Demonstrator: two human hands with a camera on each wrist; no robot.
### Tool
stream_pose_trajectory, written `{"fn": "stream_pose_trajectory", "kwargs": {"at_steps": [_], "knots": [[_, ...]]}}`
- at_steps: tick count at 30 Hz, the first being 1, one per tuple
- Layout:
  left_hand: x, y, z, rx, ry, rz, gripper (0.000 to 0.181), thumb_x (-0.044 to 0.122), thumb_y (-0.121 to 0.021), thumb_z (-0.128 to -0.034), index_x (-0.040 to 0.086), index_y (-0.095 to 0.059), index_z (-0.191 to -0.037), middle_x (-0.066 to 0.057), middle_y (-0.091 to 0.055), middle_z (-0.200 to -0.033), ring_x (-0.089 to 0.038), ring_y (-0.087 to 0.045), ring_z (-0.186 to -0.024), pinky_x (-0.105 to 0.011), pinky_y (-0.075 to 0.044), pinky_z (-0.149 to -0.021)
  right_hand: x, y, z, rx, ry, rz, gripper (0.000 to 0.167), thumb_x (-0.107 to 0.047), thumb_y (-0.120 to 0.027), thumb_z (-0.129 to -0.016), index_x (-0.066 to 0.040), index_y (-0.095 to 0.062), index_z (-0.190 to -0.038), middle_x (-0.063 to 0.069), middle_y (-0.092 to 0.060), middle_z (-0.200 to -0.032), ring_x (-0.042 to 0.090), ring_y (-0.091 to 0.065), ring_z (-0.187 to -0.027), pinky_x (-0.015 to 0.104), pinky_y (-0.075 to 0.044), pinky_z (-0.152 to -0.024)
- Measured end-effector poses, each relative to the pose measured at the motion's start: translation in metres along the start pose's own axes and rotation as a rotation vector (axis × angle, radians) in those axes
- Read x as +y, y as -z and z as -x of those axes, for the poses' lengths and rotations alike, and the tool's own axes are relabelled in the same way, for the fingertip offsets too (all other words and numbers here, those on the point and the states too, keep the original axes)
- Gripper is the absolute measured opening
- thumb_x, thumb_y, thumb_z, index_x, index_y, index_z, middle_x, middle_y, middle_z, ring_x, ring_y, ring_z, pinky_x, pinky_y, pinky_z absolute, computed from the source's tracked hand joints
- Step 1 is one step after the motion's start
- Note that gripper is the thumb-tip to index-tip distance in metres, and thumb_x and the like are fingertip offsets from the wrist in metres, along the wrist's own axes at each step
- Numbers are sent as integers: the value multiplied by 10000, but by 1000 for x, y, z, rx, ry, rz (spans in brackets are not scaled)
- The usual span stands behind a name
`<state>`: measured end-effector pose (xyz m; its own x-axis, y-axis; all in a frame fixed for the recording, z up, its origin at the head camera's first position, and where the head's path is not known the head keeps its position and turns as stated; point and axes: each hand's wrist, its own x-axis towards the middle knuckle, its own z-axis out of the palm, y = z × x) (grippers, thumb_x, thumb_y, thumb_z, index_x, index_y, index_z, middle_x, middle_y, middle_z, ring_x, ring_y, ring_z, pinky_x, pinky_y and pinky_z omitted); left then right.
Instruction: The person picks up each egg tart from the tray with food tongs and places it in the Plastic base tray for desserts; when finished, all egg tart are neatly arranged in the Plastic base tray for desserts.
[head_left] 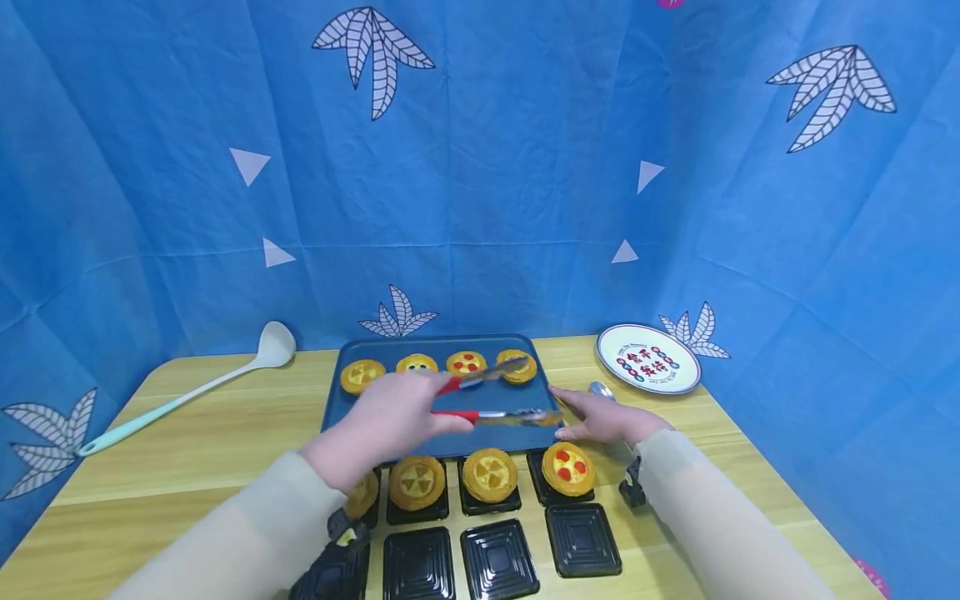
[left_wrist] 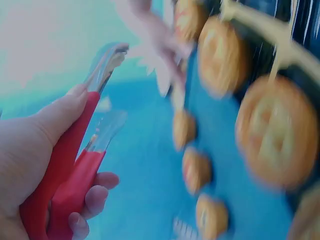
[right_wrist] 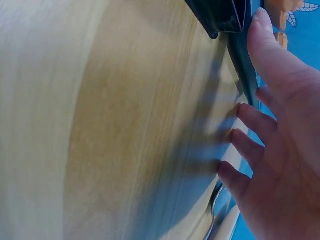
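Observation:
My left hand [head_left: 397,417] grips red-handled tongs [left_wrist: 77,127], whose metal arms stand apart with nothing seen between them. The tongs reach over the dark blue tray [head_left: 510,437]. Along the tray's far side sit an egg tart with a sectored top [head_left: 363,377], one with eye-like dots [head_left: 417,363], one with red dots [head_left: 466,362] and another tart [head_left: 517,372], partly behind the tongs. At the tray's right edge is my right hand [head_left: 600,417], fingers spread and thumb by the rim; whether it touches cannot be told. The left wrist view is blurred.
In front of the tray, several tarts [head_left: 490,475] sit on black square plastic holders, with more holders [head_left: 583,540] nearer me. A white plate [head_left: 649,359] and a spoon [head_left: 601,389] lie at the right. A ladle [head_left: 225,379] lies at the left. Blue cloth [head_left: 510,167] hangs behind.

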<state>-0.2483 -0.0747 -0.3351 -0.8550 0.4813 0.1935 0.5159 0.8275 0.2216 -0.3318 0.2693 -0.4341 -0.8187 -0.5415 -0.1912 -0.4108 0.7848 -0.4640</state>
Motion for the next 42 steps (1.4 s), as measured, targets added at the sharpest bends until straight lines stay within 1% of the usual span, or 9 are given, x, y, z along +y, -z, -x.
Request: {"fn": "stream_pose_trajectory", "kwargs": {"at_steps": [3, 7, 10, 14, 20, 25, 31, 37, 42], "knots": [[-23, 18, 6, 38, 113, 26, 723, 632, -709, -805, 69, -652, -1255, 5, -643, -853, -145, -530, -642, -299, -415, -521, 0, 1, 3, -15, -10, -17, 857, -378, -678, -941, -12, -209, -1558, 232, -255, -1565, 438, -272, -1405, 550, -226, -1115], [-52, 30, 21, 45, 183, 16, 818, 611, -710, -822, -35, -591, -1309, -41, -620, -839, -169, -519, -620, -307, -389, -490, 0, 3, 5, -33, -48, -40, 835, -371, -658, -957, -49, -193, -1571, 216, -235, -1578, 428, -249, -1418, 547, -212, -1121], [-72, 32, 34, 42, 224, 22, 713, 615, -714, -814, 0, -656, -1170, -20, -573, -735, -162, -489, -547, -311, -347, -461, 1, 4, 5, -40, -60, -52, 843, -368, -652, -961, -71, -163, -1581, 213, -213, -1586, 425, -234, -1424, 546, -204, -1124], [-95, 31, 49, 59, 283, 31, 529, 637, -713, -799, 116, -633, -844, 11, -462, -608, -164, -427, -493, -322, -290, -463, 0, 4, 5, -44, -45, -43, 841, -365, -646, -965, -72, -156, -1582, 215, -203, -1588, 429, -239, -1421, 554, -213, -1118], [-122, 35, 63, 71, 362, 42, 597, 706, -649, -801, 117, -566, -760, 3, -439, -582, -180, -430, -500, -334, -309, -476, -2, 3, 3, -39, 0, -26, 760, -329, -604, -995, -36, -199, -1567, 228, -226, -1577, 440, -253, -1412, 559, -216, -1115], [-145, 31, 69, 80, 386, 23, 652, 761, -604, -790, 117, -507, -758, -6, -410, -588, -190, -409, -511, -334, -286, -476, 0, 1, 2, -25, 2, -27, 768, -333, -615, -986, -32, -209, -1564, 234, -240, -1570, 448, -255, -1409, 565, -213, -1114], [-173, 27, 72, 17, 421, 35, 661, 755, -638, -770, 99, -558, -768, -28, -418, -625, -202, -410, -546, -340, -296, -498, -2, 1, 2, -22, -10, -36, 762, -327, -622, -983, -39, -221, -1563, 241, -259, -1561, 456, -256, -1405, 572, -212, -1112], [-188, 18, 69, -44, 419, 77, 745, 727, -694, -744, 55, -699, -1065, -32, -590, -778, -214, -495, -660, -350, -367, -551, -4, 1, 1, -20, -16, -42, 761, -326, -623, -981, -44, -223, -1564, 238, -256, -1563, 454, -247, -1409, 573, -205, -1114], [-195, 7, 65, -50, 387, 79, 594, 708, -680, -774, 131, -708, -912, 19, -582, -721, -191, -500, -647, -351, -380, -584, -5, 2, -1, -21, -17, -40, 759, -324, -617, -985, -49, -215, -1567, 229, -249, -1569, 444, -246, -1413, 565, -208, -1117]]}}
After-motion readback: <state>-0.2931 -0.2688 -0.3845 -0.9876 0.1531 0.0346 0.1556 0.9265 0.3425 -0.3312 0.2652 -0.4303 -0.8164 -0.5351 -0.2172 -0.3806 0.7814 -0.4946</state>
